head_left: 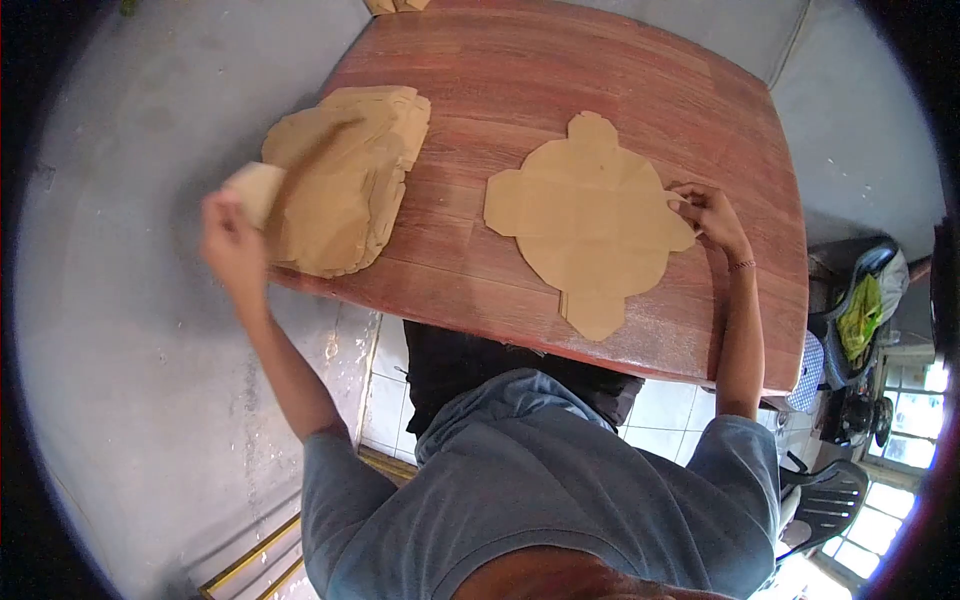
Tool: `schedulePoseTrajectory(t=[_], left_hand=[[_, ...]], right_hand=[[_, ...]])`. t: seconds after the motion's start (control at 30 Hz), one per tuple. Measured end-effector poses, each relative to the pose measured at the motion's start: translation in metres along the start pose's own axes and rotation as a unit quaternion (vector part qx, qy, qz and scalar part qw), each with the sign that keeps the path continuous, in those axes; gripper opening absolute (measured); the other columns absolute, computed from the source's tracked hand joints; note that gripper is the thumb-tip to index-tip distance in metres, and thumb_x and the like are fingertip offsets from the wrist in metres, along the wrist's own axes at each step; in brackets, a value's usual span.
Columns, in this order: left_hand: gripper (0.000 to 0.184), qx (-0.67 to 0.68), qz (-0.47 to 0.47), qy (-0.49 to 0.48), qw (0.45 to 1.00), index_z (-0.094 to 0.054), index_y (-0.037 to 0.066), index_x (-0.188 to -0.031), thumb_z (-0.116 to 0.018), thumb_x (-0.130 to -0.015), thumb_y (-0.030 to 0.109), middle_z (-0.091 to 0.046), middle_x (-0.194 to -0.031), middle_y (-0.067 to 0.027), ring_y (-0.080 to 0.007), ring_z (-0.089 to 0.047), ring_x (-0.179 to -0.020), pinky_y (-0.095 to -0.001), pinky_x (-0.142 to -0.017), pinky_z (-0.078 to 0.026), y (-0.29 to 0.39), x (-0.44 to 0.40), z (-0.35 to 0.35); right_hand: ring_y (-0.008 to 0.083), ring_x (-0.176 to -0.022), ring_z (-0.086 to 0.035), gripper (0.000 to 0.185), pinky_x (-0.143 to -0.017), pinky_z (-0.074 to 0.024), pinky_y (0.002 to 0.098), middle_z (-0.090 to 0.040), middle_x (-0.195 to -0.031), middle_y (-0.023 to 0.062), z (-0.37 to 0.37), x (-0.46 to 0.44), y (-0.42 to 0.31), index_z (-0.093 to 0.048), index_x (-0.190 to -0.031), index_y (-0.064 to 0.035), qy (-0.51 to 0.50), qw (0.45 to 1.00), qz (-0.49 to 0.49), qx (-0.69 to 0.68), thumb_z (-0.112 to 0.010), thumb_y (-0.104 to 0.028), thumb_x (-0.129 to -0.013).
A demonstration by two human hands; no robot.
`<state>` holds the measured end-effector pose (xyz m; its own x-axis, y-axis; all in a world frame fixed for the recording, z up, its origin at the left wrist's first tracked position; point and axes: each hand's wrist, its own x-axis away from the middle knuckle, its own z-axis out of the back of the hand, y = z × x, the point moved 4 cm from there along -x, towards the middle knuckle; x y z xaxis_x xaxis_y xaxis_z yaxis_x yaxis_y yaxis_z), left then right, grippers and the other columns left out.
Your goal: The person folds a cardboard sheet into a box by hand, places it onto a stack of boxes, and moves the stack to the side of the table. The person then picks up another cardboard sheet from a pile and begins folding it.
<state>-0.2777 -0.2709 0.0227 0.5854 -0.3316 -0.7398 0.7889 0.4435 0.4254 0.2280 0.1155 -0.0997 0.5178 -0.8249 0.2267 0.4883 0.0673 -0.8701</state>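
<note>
A flat brown paper cutout (590, 215) with a round body and several tabs lies unfolded on the wooden table. My right hand (712, 218) is closed on its right tab, fingertips pinching the edge. To the left is a thick, uneven stack of similar brown paper cutouts (340, 185). At the stack's left side my left hand (232, 232) pinches a pale brown paper flap (258, 192), raised and slightly blurred. Whether that flap belongs to the top sheet of the stack cannot be made out.
The reddish wood-grain table (460, 200) meets a grey wall (150, 250) on the left. More brown pieces (396, 5) sit at its far left corner. To the right stand a dark chair (830, 495) and another chair bearing a yellow-green cloth (860, 318).
</note>
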Motion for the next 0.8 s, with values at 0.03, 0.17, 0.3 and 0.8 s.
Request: schedulePoseTrajectory(t=[0.03, 0.17, 0.3, 0.8], left_hand=[[0.015, -0.022, 0.021, 0.054, 0.998, -0.065, 0.005, -0.103, -0.059, -0.100, 0.019, -0.067, -0.086, -0.0093, -0.0196, -0.065, -0.081, -0.0328, -0.075, -0.051, 0.004, -0.025, 0.012], [0.022, 0.109, -0.007, 0.173, 0.979, -0.064, 0.002, -0.102, -0.058, -0.103, 0.023, -0.068, -0.087, -0.0088, -0.0166, -0.063, -0.078, -0.0304, -0.073, -0.051, 0.102, -0.069, 0.042], [0.012, 0.150, -0.270, 0.052, 0.950, -0.067, 0.005, -0.101, -0.068, -0.095, 0.015, -0.072, -0.091, -0.0086, -0.0216, -0.070, -0.078, -0.0330, -0.070, -0.054, 0.204, 0.002, -0.004], [0.020, 0.235, -0.403, -0.403, 0.787, -0.055, 0.010, -0.108, -0.058, -0.101, 0.029, -0.064, -0.064, -0.0066, -0.0260, -0.069, -0.055, -0.0355, -0.048, -0.056, 0.276, 0.243, -0.118]], right_hand=[[0.0058, -0.067, -0.060, 0.025, -0.053, -0.0449, 0.0229, -0.069, -0.082, -0.0002, -0.001, -0.002, 0.002, -0.071, -0.110, -0.0016, -0.008, 1.000, 0.003, -0.001, -0.074, -0.015, -0.090], [0.0061, -0.067, -0.060, 0.026, -0.054, -0.0461, 0.0231, -0.070, -0.082, 0.0001, 0.005, -0.004, 0.006, -0.071, -0.110, -0.0016, 0.008, 0.999, -0.002, 0.042, -0.075, -0.017, -0.089], [0.0073, -0.067, -0.061, 0.030, -0.055, -0.0479, 0.0239, -0.071, -0.083, 0.0036, 0.006, -0.004, 0.006, -0.071, -0.111, -0.0009, -0.016, 0.999, 0.004, 0.033, -0.075, -0.019, -0.088], [0.0093, -0.073, -0.063, 0.026, -0.060, -0.0500, 0.0259, -0.073, -0.092, 0.0043, 0.006, -0.013, 0.022, -0.073, -0.113, -0.0048, -0.033, 0.998, 0.038, -0.039, -0.072, -0.018, -0.091]])
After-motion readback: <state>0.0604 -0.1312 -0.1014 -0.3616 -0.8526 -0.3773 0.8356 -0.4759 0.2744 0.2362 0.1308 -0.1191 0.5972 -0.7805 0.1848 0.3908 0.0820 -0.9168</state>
